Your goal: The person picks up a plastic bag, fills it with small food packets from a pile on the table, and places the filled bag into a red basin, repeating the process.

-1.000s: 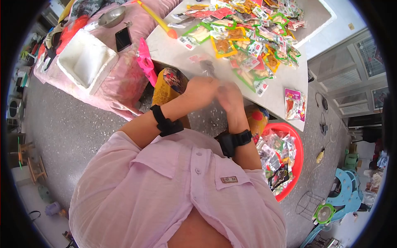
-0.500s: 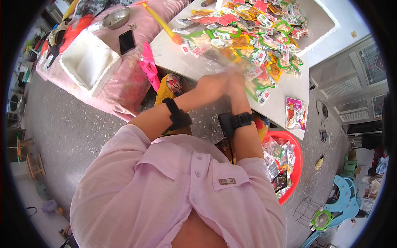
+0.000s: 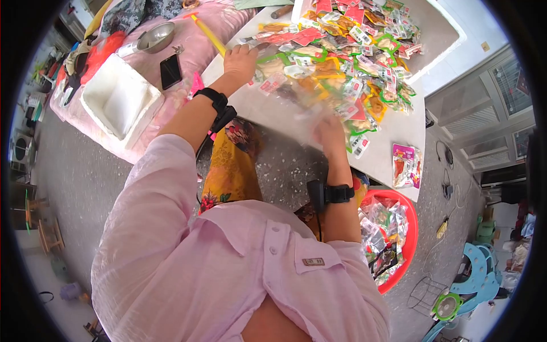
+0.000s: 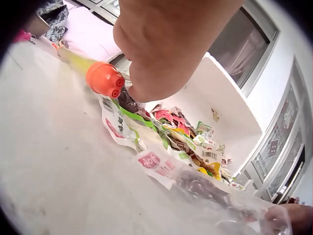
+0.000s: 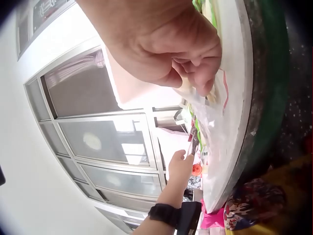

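My right hand pinches the edge of a clear plastic bag with curled fingers, over the table's near edge. Inside the bag a dark item and a white-and-red label show through. My left hand reaches over the table's left side, beside a yellow stick with an orange end. In the right wrist view the left hand has its thumb apart from the fingers. A dark packet lies right at its fingertips. Many small food packets lie heaped beyond the hands.
A white foam box stands behind the heap. One purple-edged packet lies at the table's right edge. Below it is a red basin of packets. On the pink-covered bed are another foam box, a phone and a metal pan.
The hands were together near the table's front edge; my left hand has moved away, forward and left to the yellow stick's end. The right hand stays with the clear bag, slightly lower in view.
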A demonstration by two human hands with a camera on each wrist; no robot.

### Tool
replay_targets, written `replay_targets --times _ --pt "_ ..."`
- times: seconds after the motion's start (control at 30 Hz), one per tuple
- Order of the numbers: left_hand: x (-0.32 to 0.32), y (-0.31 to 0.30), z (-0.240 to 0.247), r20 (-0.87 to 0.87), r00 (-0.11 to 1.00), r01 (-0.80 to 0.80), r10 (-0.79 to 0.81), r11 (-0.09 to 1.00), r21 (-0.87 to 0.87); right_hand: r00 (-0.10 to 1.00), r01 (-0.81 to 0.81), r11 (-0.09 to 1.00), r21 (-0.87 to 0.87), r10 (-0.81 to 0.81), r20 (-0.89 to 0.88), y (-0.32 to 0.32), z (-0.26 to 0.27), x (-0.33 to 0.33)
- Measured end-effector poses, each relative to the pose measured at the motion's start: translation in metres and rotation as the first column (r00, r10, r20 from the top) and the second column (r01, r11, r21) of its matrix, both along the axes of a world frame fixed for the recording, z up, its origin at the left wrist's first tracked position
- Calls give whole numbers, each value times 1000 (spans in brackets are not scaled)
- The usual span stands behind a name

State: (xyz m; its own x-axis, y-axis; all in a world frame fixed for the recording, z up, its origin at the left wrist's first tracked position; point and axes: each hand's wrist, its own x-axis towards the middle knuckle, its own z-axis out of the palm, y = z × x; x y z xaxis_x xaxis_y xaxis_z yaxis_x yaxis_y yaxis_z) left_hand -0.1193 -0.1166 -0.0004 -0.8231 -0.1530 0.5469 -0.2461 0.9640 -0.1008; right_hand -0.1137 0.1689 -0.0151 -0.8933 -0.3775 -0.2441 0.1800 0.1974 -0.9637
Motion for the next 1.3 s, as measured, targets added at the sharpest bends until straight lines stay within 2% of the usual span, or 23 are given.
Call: replay_targets --times 0.13,0.17,0.27,0.37,0.47,0.5,0.53,0.57,0.67,0.7,0.73,0.77,0.8,0.87,0.93,1.0,1.03,1.13,1.17,1.27,1.3 --pt "-10 -15 1 170 985 -23 22 1000 4 997 79 993 -87 -79 3 10 15 23" --pt "-11 -20 0 84 996 49 -44 997 -55 995 97 991 -98 -97 0 13 18 27" --pt "-10 -15 13 48 997 52 -55 997 53 988 147 983 -110 -151 -21 23 19 33" --pt "8 -1 40 -41 998 51 -44 978 203 985 161 978 -130 -167 -40 30 21 37" --pt "20 -3 46 -201 979 118 -33 895 430 981 168 961 -218 -186 -63 32 20 44" --pt "27 1 49 -234 971 192 -44 728 658 982 162 957 -240 -179 -52 32 21 47" --pt "38 8 53 -269 962 255 -46 497 829 984 157 953 -261 -174 -42 31 23 50" --pt "49 15 55 -302 952 303 -37 223 927 985 152 947 -282 -168 -34 30 26 53" --pt "75 48 49 -309 950 313 54 -241 919 994 107 949 -296 -110 7 20 31 67" --pt "84 62 48 -299 953 301 52 -297 906 957 92 952 -291 -165 -237 16 9 69" --pt "94 77 47 -287 957 286 52 -353 891 843 93 983 -158 -162 -513 15 15 77" --pt "103 92 46 -301 953 292 37 -383 876 660 126 992 -25 -103 -744 13 25 84" --pt "110 108 42 -338 940 318 40 -456 831 424 189 978 91 2 -906 10 35 89" --pt "122 140 40 -369 929 315 -42 -436 843 439 149 970 193 110 -892 7 43 102" --pt "138 169 53 -257 948 184 -187 -333 925 437 154 948 277 186 -880 9 43 106" --pt "133 189 24 -426 843 467 -329 52 883 429 204 917 342 231 -874 14 34 104" --pt "129 196 19 -493 772 576 -401 114 809 473 184 904 387 263 -841 17 30 102" --pt "130 216 33 -476 730 652 -491 290 701 481 199 943 266 142 -865 34 35 106" --pt "130 224 37 -458 727 639 -512 259 724 544 228 953 200 46 -838 39 35 108" --pt "124 235 38 -451 630 620 -632 58 783 695 217 974 -61 -198 -691 56 35 108" --pt "120 237 32 -482 593 597 -644 -50 801 659 283 955 -86 -259 -706 66 22 104"
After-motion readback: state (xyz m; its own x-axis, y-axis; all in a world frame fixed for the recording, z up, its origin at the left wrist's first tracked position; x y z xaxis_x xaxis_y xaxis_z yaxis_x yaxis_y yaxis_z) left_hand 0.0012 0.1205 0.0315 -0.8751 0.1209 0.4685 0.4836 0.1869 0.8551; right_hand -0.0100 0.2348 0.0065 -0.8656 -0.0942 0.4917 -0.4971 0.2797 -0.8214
